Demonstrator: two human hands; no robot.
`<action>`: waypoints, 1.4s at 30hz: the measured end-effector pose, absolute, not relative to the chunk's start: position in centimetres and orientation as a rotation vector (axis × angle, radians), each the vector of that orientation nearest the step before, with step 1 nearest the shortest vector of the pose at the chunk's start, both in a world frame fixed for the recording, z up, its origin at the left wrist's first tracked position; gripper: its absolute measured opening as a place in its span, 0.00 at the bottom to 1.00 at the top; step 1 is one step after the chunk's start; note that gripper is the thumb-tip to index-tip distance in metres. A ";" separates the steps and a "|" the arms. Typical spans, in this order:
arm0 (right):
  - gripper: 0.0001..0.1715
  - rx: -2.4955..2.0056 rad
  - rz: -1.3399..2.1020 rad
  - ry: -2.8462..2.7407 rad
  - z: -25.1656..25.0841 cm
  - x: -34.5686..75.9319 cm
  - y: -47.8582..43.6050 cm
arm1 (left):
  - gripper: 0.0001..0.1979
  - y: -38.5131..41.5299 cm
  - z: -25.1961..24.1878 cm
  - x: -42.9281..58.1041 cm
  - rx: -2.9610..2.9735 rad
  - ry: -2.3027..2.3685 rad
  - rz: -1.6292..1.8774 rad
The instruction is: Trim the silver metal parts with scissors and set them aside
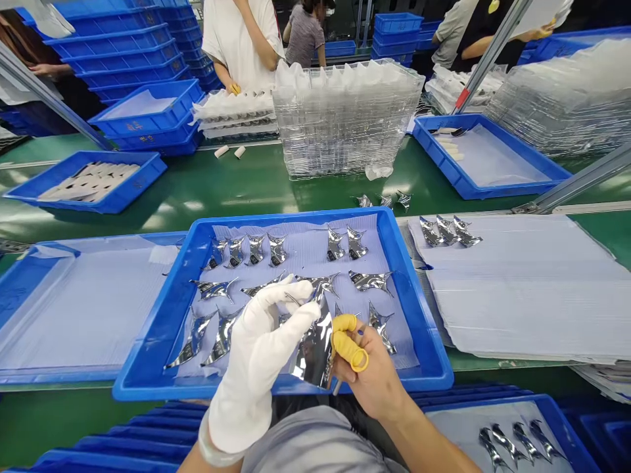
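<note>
A mirror-bright, curved metal piece (pixel 315 348) is held up over the near side of a blue tray (pixel 424 328). My left hand (pixel 261 348), in a white glove, pinches its upper end between thumb and fingers. At the piece's right edge, my right hand (pixel 367 364) has its fingers closed, with yellow finger cots on two of them. The end of a thin grey rod (pixel 338 387) shows below the right hand; the rest is hidden. Several similar metal pieces (pixel 371 281) lie in rows on the tray's pale lining, some hidden behind my left hand.
To the right, three metal pieces (pixel 446 231) lie on a stack of white sheets (pixel 522 295). Another blue tray (pixel 547 410) with shiny pieces sits lower right. Clear plastic trays (pixel 345 125) are stacked across the green table (pixel 221 187). A person (pixel 241 46) works opposite.
</note>
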State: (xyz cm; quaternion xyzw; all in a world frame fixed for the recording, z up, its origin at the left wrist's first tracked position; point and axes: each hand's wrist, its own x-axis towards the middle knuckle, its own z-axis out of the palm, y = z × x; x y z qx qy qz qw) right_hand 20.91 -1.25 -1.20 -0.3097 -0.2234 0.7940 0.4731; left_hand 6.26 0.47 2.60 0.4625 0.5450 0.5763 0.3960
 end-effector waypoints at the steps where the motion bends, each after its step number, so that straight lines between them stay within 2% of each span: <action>1: 0.28 -0.752 1.934 -0.545 -1.2 20.8 -1.3 | 0.09 0.5 2.6 6.2 1.158 1.371 1.466; 12: 0.21 -0.679 1.917 -0.598 -1.9 20.7 -1.9 | 0.10 -0.1 2.4 6.1 1.065 1.335 1.498; 28: 0.18 -0.676 1.853 -0.674 -2.5 21.3 -2.4 | 0.11 -0.9 2.0 6.8 1.083 1.318 1.543; 42: 0.24 -0.726 1.853 -0.690 -2.6 21.3 -2.1 | 0.10 -1.4 2.3 6.9 1.393 1.437 1.490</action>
